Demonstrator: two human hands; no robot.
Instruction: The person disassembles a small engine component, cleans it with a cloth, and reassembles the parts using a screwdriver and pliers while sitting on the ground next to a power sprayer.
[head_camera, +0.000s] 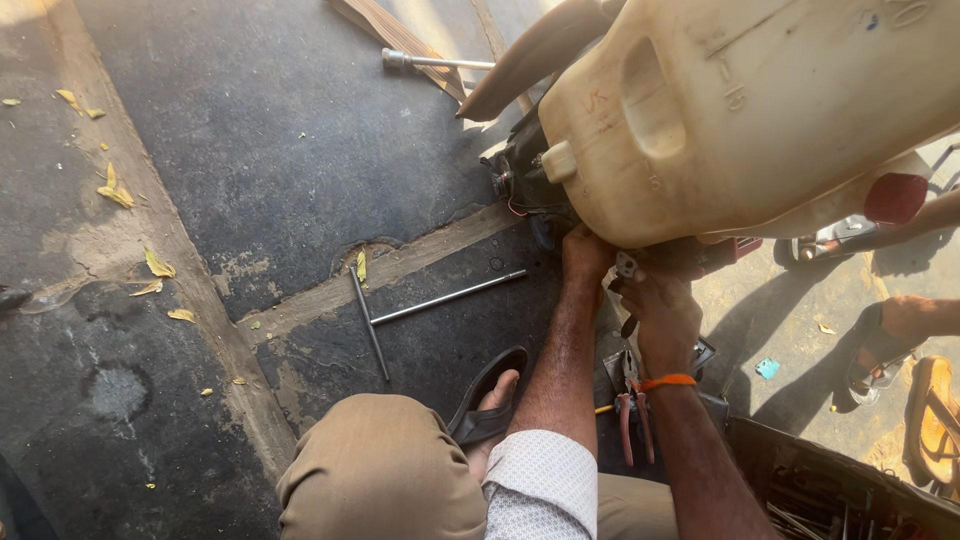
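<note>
While the person crouches over the dark, stained floor (250, 140), both hands reach up under a large cream plastic tank (740, 110) that fills the space above them. The left hand (585, 255) presses against the black machine parts (525, 180) just below the tank's lower edge, its fingers tucked out of sight, so how far it is open cannot be told. Just beside it, the right hand (662, 312), with an orange band (667, 381) at the wrist, is curled closed around a small metal fitting (627, 265) at its fingertips, touching the underside of the tank. Below the right wrist lie red-handled pliers (632, 420) on the floor. Out beyond the left forearm, well apart from it, a long steel T-handle wrench (420, 305) rests flat. Near the left elbow sits a foot in a black sandal (487, 395). Past the right arm, a dark tray of tools (830, 490) stands close.
</note>
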